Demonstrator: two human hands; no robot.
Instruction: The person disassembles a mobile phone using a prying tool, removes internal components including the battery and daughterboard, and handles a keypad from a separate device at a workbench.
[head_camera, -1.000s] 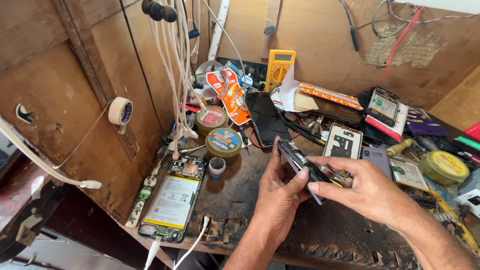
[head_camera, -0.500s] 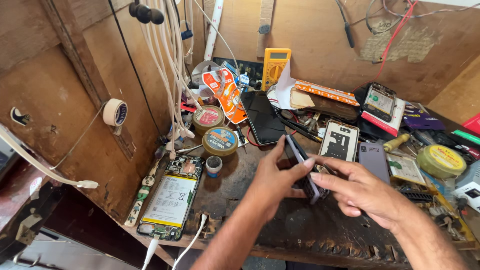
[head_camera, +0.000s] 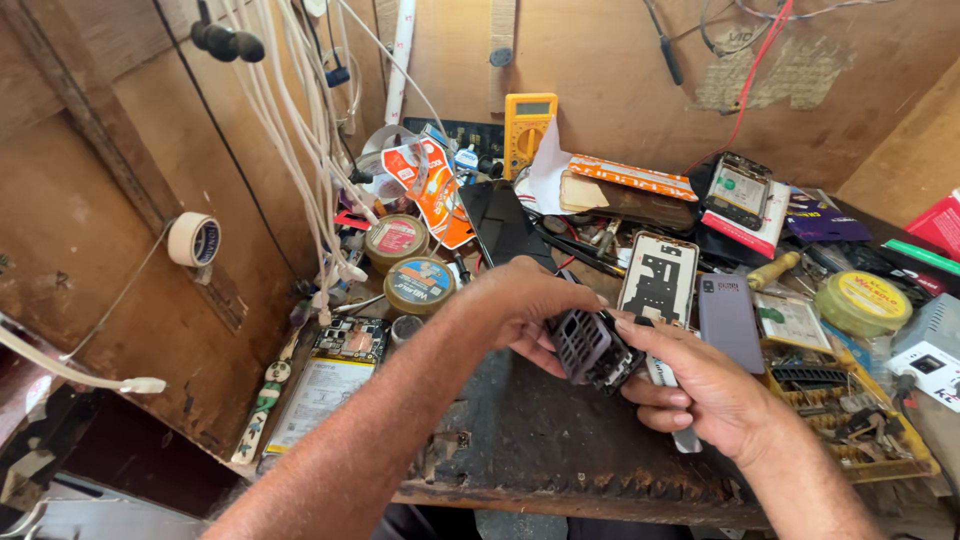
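Both my hands hold a dark phone part above the worn black mat at the bench's front. My left hand grips its left and upper side. My right hand pinches its right end, with a thin metal tool tucked under the fingers. The part shows a ribbed inner face turned towards me. Just beyond lies a white phone frame and a grey phone back.
An opened phone with its battery lies at the left edge. Round tins sit behind it, under hanging white cables. A yellow multimeter leans on the back wall. A tape roll hangs on the left panel. Parts clutter the right side.
The view has moved closer to the bench. My hands have turned the dark part so that its ribbed inner face shows, and drawn it slightly nearer.
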